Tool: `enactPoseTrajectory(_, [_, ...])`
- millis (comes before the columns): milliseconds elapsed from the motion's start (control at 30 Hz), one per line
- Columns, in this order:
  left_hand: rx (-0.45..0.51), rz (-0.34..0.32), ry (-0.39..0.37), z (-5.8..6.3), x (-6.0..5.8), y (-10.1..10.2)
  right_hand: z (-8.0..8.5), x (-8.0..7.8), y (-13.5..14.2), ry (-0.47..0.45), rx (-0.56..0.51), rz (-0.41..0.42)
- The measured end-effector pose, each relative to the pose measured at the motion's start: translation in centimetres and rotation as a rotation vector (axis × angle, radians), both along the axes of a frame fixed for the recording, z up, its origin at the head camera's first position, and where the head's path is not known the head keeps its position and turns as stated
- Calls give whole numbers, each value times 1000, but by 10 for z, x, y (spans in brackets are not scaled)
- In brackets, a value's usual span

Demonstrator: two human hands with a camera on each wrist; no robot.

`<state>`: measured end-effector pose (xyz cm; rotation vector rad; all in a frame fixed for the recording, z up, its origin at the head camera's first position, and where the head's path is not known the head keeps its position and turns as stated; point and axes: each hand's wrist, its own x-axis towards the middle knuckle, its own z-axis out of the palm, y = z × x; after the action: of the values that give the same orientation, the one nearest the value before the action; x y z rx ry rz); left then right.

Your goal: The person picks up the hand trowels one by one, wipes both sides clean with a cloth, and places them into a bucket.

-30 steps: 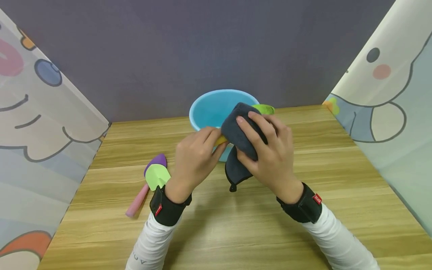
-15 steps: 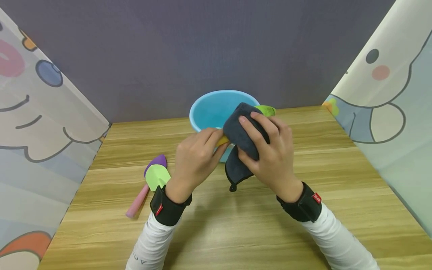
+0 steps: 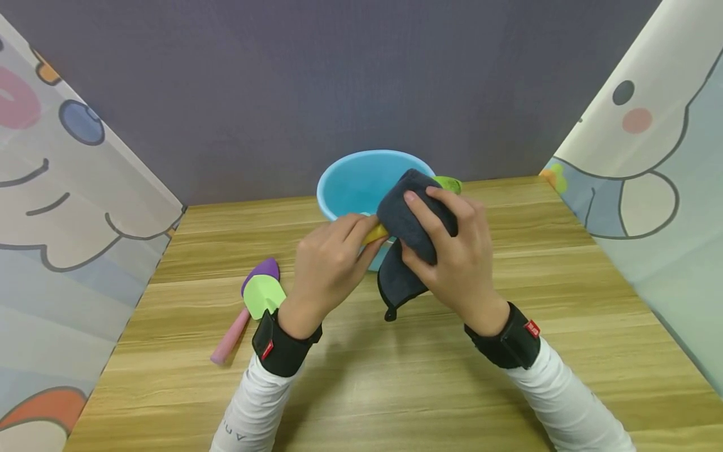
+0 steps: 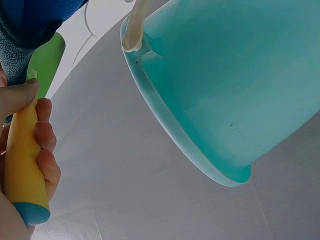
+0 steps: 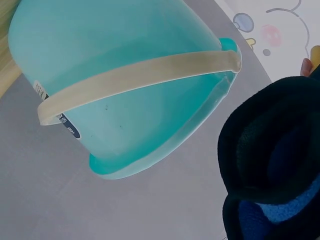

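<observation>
Left grip (image 3: 327, 258), curled round yellow handle (image 4: 25, 165); right grip (image 3: 464, 260), clasping dark cloth (image 3: 400, 220), shifted slightly right, baring more handle.

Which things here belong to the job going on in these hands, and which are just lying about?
Seemingly part of the job:
yellow-handled shovel, gripped by the left hand
dark cloth, held over that shovel by the right hand

Seemingly just lying about:
purple shovel, on the table
light green shovel, overlapping the purple one
bucket, not held, though it may have a part
</observation>
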<state>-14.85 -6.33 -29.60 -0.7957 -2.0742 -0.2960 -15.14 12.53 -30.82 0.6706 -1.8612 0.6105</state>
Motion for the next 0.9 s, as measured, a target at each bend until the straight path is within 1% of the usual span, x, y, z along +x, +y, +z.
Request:
enactPoseTrajectory(300, [-4, 10, -7, 0, 0, 1, -1, 0, 0, -33, -13, -9])
enactPoseTrajectory(667, [6, 7, 3, 2, 1, 1, 1, 1, 0, -17, -32, 7])
enactPoseTrajectory(900, [9, 0, 11, 2, 1, 1, 4, -1, 5, -51, -54, 1])
